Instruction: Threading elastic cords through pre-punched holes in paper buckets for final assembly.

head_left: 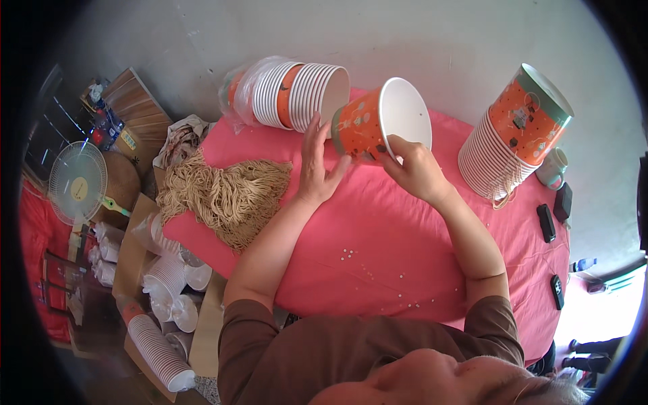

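A large orange paper bucket (361, 125) with a green base and white inside is tilted over the table, its mouth facing right. My right hand (417, 169) grips its rim, with fingers over the edge. Beside the base, my left hand (317, 167) has its fingers stretched and thumb apart; whether it touches the bucket I cannot tell. Behind it lies a nested stack of similar paper buckets (307, 94), partly in clear plastic. A heap of tan cords (226, 196) rests left of my left forearm.
An upside-down stack of paper buckets (509, 128) stands at the right, with cords hanging at its rim. Near it are a mug (553, 169) and small black objects (546, 223). Small white bits dot the pink tablecloth (364, 229). An open carton (138, 270) with wrapped cups stands left.
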A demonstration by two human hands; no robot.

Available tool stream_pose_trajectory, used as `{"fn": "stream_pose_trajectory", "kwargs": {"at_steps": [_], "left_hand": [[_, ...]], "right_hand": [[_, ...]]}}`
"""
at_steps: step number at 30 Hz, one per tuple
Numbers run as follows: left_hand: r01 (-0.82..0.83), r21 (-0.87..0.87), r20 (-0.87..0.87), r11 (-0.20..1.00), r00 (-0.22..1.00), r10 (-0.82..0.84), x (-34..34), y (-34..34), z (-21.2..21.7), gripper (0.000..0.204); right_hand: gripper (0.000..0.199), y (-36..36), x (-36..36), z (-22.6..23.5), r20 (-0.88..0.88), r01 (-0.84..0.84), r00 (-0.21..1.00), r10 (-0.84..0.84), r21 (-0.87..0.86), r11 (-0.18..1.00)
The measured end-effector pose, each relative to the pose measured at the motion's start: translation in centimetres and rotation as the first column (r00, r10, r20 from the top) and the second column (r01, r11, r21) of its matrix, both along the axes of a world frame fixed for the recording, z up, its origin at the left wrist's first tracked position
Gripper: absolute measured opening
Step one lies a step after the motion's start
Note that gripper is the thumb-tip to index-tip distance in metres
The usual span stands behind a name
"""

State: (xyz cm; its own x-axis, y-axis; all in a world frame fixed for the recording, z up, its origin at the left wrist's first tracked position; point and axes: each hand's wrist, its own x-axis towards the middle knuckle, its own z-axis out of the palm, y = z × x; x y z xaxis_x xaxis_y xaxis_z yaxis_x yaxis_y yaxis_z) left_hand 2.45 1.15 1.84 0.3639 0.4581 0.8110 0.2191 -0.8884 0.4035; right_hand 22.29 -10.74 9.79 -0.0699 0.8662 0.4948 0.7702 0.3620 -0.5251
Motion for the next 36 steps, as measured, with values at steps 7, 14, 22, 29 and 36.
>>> {"fn": "stream_pose_trajectory", "kwargs": {"at_steps": [7, 14, 22, 29, 36], "left_hand": [[0.264, -0.165, 0.031, 0.95, 0.964, -0.263, 1.2, -1.4, -0.5, 0.125], [0.344, -0.46, 0.017, 0.818, 0.925, -0.38, 2.1, -5.9, 2.4, 0.129], [0.108, -0.511, -0.38, 0.853, 0.862, -0.336, -2.2, -4.5, 6.8, 0.073], [-0.26, -0.423, -0.389, 0.868, 0.917, 0.085, -10.6, -1.8, 7.8, 0.009], [-0.331, -0.037, -0.624, 0.943, 0.744, 0.237, -13.3, -3.0, 3.9, 0.013]], "right_hand": [[0.009, -2.5, -0.4, 2.8, -0.005, -0.119, 0.993, 0.12, 0.037, 0.992], [0.014, -4.6, -1.1, 3.5, 0.174, -0.174, 0.969, 0.174, -0.015, 0.985], [0.012, -5.4, -1.7, 3.2, 0.344, -0.078, 0.934, 0.096, -0.065, 0.995], [0.018, -6.4, -3.3, 2.7, 0.386, -0.21, 0.898, 0.21, -0.042, 0.977], [0.014, -6.4, -3.5, 3.0, 0.394, -0.157, 0.898, 0.193, -0.122, 0.98]]}}
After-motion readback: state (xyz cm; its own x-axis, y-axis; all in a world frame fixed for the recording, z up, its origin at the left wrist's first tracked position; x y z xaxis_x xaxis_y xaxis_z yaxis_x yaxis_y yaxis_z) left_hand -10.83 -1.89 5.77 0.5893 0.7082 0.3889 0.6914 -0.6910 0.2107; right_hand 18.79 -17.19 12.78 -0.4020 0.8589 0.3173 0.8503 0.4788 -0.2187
